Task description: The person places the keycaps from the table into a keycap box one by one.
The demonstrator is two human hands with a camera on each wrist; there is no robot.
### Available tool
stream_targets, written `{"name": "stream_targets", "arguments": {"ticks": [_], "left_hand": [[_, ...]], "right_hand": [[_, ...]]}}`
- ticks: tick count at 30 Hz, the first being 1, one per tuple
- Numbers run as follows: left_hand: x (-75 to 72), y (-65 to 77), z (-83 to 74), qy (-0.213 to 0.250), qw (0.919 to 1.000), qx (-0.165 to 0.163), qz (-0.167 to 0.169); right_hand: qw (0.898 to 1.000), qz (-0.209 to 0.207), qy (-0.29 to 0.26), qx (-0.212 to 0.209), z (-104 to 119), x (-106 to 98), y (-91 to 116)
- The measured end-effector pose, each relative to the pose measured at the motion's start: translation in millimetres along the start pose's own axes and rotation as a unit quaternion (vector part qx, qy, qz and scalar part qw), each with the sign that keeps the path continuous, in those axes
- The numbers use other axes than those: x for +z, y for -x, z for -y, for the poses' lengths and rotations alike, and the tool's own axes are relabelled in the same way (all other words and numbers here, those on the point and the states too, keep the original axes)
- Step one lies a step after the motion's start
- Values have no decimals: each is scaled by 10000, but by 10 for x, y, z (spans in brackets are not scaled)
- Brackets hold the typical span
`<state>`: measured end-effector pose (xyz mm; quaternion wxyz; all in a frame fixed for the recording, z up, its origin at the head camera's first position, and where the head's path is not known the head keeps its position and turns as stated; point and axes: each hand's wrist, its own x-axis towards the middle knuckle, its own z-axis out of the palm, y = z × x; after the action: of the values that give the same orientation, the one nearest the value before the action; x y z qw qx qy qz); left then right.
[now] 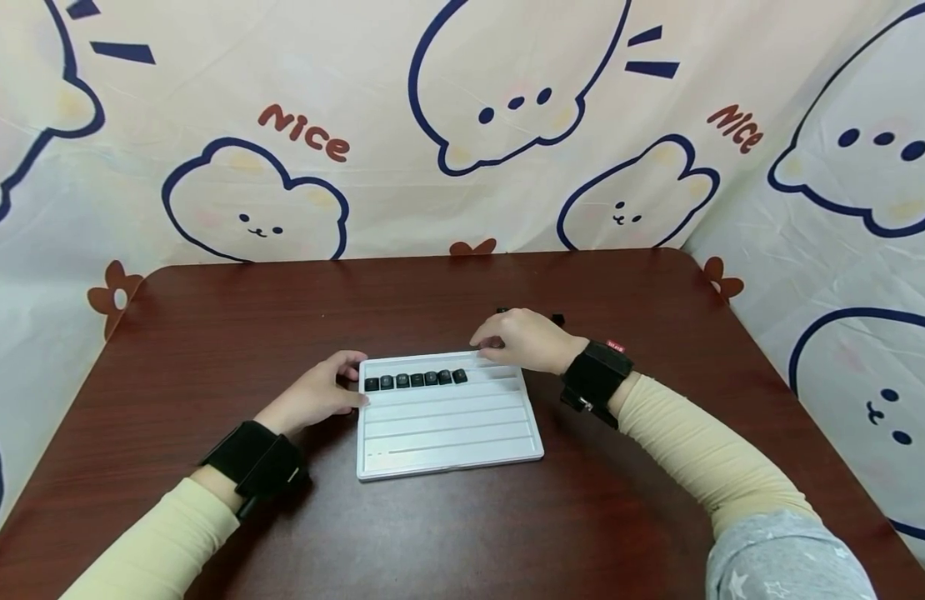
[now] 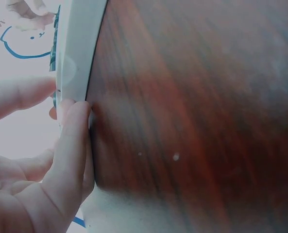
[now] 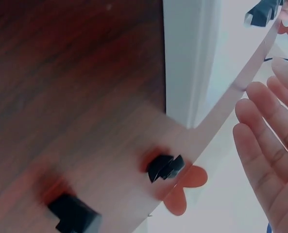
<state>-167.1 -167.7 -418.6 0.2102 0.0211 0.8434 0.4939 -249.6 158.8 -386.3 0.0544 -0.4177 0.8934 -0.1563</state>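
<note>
A white ridged tray [image 1: 447, 425] lies on the table, with a row of several black keycaps [image 1: 417, 380] along its far groove. My left hand [image 1: 323, 390] holds the tray by its left edge, thumb and fingers bent against it; the left wrist view shows fingertips [image 2: 79, 109] right at the rim. Over the tray's far right corner is my right hand [image 1: 526, 340], its fingers loosely bent. Nothing shows between those fingers in the right wrist view. Two loose black pieces, one a keycap [image 3: 76, 213], sit on the table beyond the tray, partly hidden by the right hand in the head view.
The dark brown wooden table [image 1: 620, 517] reaches back to a white cloth [image 1: 387, 200] printed with cartoon figures. More of this cloth hangs at the left and right sides. Black bands [image 1: 597, 379] wrap both wrists.
</note>
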Motion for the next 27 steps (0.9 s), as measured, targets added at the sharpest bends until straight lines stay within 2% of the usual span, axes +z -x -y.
{"name": "stream_targets", "arguments": {"ticks": [27], "left_hand": [[12, 8, -5, 69, 9999, -83, 5]], "right_hand": [[9965, -57, 97, 826, -416, -141, -59]]}}
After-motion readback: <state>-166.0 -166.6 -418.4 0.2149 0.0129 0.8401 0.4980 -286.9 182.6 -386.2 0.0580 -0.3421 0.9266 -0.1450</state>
